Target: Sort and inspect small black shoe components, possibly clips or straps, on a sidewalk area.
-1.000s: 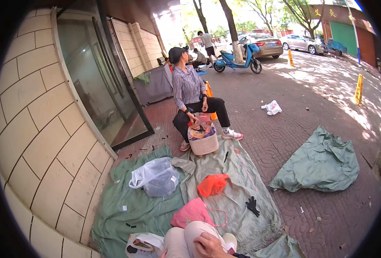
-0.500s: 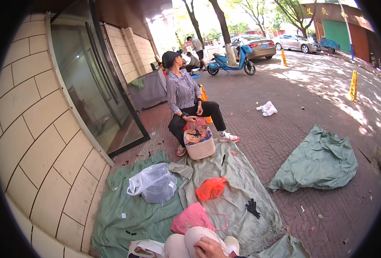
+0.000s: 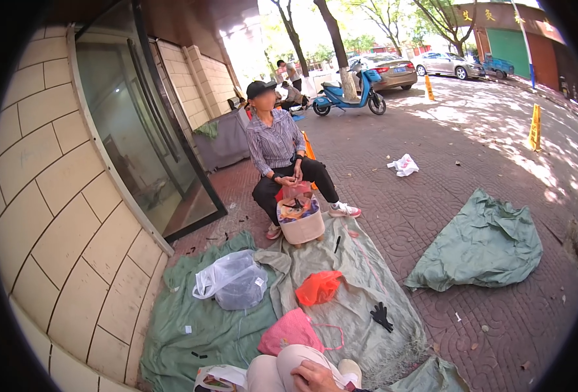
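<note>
My right hand (image 3: 312,376) rests on my pale trouser knee (image 3: 295,358) at the lower edge, its fingers loosely bent and apart, with nothing seen in them. My left hand is out of view. Just beyond my knees lies a pink cloth bag (image 3: 291,332) with a thin strap. A red plastic bag (image 3: 318,288) sits past it on the pale green sheet. To its right is a black glove (image 3: 382,317). A clear plastic bag (image 3: 239,279) with dark contents stands to the left, and a white carrier bag (image 3: 222,377) is beside my left knee.
Opposite me a seated person (image 3: 276,147) has both hands together above a cream stool-like box (image 3: 303,227). A crumpled green sack (image 3: 481,245) lies on the right. A glass door (image 3: 142,117) and tiled wall (image 3: 60,215) border the left. A blue scooter (image 3: 351,95) stands behind.
The person opposite has turned their head from the side toward the front and brought their hands together. A standing person in the background has shifted left. My right hand stays on my knee.
</note>
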Available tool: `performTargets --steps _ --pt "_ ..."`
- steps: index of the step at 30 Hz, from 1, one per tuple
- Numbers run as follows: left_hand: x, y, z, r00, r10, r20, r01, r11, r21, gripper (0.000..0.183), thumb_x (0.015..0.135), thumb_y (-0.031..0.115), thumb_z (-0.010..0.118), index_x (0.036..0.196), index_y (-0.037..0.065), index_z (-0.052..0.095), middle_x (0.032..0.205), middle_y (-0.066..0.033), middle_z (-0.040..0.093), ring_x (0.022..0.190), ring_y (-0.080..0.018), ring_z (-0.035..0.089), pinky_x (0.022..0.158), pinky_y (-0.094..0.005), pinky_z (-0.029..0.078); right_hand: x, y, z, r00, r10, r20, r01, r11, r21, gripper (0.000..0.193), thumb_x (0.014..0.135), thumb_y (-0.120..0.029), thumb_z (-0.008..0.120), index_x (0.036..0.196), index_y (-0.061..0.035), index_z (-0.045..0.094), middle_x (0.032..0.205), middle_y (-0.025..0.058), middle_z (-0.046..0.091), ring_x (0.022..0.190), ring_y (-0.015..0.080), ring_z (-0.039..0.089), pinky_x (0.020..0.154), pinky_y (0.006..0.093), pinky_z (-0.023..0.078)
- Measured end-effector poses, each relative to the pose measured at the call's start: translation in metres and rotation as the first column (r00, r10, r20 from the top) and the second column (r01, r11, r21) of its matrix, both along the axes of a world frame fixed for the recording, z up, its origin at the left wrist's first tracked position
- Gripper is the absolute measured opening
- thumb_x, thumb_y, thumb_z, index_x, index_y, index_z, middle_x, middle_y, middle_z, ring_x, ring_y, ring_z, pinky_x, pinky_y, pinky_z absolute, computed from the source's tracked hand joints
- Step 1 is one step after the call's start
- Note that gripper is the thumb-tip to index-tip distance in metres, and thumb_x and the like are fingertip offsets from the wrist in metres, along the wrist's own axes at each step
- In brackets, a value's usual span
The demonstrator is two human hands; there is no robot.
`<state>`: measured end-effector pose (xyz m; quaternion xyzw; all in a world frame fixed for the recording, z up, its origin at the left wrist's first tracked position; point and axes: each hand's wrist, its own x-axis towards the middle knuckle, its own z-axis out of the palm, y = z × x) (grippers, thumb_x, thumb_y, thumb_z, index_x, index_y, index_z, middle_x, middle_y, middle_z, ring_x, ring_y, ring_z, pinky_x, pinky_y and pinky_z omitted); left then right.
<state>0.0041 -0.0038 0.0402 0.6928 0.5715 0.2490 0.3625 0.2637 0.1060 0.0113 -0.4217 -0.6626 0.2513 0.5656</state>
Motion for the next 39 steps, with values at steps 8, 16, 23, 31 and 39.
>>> performTargets --steps 8,16,23,31,39 --pt "-0.040 -0.052 0.048 0.996 -0.067 -0.066 0.034 0.911 -0.411 0.041 0.090 0.032 0.064 0.116 0.001 0.057 0.103 -0.0160 0.062 0.094 -0.0263 0.062 0.078 -0.0358 0.051 0.001 0.000 0.002 1.000 0.007 0.004 -0.007 1.000 -0.015 0.011 0.077 -0.001 0.061 0.088 -0.0045 0.060 0.079 0.0142 0.051 0.076 0.0346 0.055 0.067 0.0411 0.044" --pt "-0.060 -0.068 0.034 0.971 -0.236 0.040 0.231 0.880 -0.414 0.037 0.090 0.033 0.065 0.104 -0.001 0.061 0.092 -0.0129 0.063 0.083 -0.0233 0.063 0.073 -0.0335 0.051 -0.006 0.000 -0.002 1.000 0.004 0.025 -0.003 1.000 -0.019 0.010 0.076 0.000 0.061 0.086 -0.0043 0.058 0.081 0.0159 0.050 0.076 0.0368 0.054 0.068 0.0425 0.044" --pt "-0.054 -0.062 0.051 0.942 -0.331 0.060 0.326 0.858 -0.397 0.036 0.090 0.032 0.064 0.105 0.000 0.062 0.091 -0.0134 0.063 0.082 -0.0246 0.063 0.072 -0.0342 0.051 -0.003 0.002 -0.011 0.996 -0.003 0.094 0.000 1.000 0.023 0.015 0.075 -0.003 0.066 0.089 -0.0065 0.065 0.077 0.0107 0.055 0.071 0.0294 0.059 0.062 0.0383 0.048" --pt "-0.059 -0.089 0.101 0.894 -0.411 0.179 0.426 0.656 -0.623 0.035 0.091 0.032 0.063 0.106 0.001 0.063 0.089 -0.0139 0.064 0.079 -0.0260 0.064 0.070 -0.0350 0.051 -0.003 0.012 -0.002 0.993 0.019 0.114 -0.017 1.000 -0.018 0.014 0.076 -0.003 0.063 0.089 -0.0052 0.058 0.081 0.0117 0.051 0.077 0.0311 0.056 0.066 0.0400 0.046" --pt "-0.047 -0.064 0.116 0.850 -0.453 0.268 0.503 0.549 -0.667 0.034 0.091 0.031 0.062 0.107 0.001 0.063 0.087 -0.0144 0.065 0.077 -0.0275 0.065 0.068 -0.0358 0.051 -0.004 0.014 -0.003 0.992 -0.017 0.122 0.018 1.000 -0.003 0.020 0.069 0.002 0.064 0.088 -0.0042 0.061 0.078 0.0099 0.051 0.073 0.0287 0.057 0.064 0.0386 0.047"
